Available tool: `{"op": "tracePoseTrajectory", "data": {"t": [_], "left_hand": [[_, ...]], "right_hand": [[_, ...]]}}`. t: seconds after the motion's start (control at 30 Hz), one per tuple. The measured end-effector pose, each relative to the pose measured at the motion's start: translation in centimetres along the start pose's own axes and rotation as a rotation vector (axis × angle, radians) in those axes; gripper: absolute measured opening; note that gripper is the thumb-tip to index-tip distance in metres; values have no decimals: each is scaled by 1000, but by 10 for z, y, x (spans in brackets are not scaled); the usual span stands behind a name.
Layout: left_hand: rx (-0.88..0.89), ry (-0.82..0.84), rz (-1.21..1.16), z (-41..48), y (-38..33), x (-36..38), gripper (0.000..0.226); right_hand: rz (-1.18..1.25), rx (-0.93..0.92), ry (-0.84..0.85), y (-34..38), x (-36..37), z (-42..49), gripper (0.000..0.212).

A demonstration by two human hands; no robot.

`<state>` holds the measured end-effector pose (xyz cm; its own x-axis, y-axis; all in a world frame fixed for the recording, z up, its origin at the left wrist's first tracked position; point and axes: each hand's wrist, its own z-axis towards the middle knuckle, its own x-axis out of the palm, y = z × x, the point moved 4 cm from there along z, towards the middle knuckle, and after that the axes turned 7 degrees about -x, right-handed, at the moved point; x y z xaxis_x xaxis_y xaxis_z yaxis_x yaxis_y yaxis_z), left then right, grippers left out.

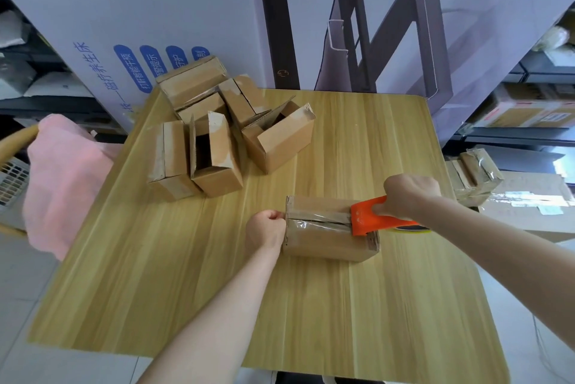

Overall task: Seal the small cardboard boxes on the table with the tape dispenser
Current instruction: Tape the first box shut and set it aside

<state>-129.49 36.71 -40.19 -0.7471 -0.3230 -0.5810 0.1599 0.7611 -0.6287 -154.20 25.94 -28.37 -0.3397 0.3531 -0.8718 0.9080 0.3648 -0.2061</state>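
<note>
Open boxes [217, 141] wait beyond and left of the near box [326, 240], whose left end the left hand [266, 229] pinches with curled fingers, likely steadying it, while the tape dispenser [373, 218] presses on the right end of its seam, gripped by the right hand [410, 193].

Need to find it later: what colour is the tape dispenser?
Orange, in the head view: the tape dispenser.

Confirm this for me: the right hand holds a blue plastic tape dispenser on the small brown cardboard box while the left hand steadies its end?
Wrong colour: the head view shows the plastic tape dispenser is orange, not blue. The right hand does grip it on the small brown cardboard box, and the left hand holds the box's end.
</note>
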Motion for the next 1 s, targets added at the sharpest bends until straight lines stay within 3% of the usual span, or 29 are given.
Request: {"op": "tracePoseTrajectory", "data": {"t": [0.1, 0.2, 0.3, 0.37, 0.43, 0.57, 0.63, 0.73, 0.83, 0.93, 1.0], "left_hand": [[39, 1, 198, 1, -6, 0, 17], [4, -11, 346, 5, -2, -1, 33], [142, -90, 55, -7, -5, 0, 39], [194, 0, -124, -20, -9, 13, 44], [203, 121, -72, -29, -10, 29, 48], [238, 112, 74, -26, -10, 34, 37], [260, 110, 148, -25, -12, 33, 42], [608, -79, 346, -35, -25, 30, 47], [937, -14, 421, -52, -54, 46, 40], [941, 70, 561, -57, -72, 73, 40], [902, 39, 658, -54, -71, 85, 38]], "right_hand": [[-6, 0, -1, 1, -2, 1, 38], [-2, 7, 1, 0, -1, 1, 38], [11, 10, -4, -1, 1, 1, 38], [23, 8, -8, -2, 3, 0, 39], [30, 7, -11, -3, 4, 0, 40], [45, 18, -13, -4, 4, 0, 38], [54, 16, -16, -5, 5, 0, 38], [101, 21, -21, -10, 12, -2, 37], [156, 23, -36, -16, 19, -4, 37], [206, 12, -45, -23, 26, -5, 39], [229, -2, -48, -28, 33, -6, 41]]}}
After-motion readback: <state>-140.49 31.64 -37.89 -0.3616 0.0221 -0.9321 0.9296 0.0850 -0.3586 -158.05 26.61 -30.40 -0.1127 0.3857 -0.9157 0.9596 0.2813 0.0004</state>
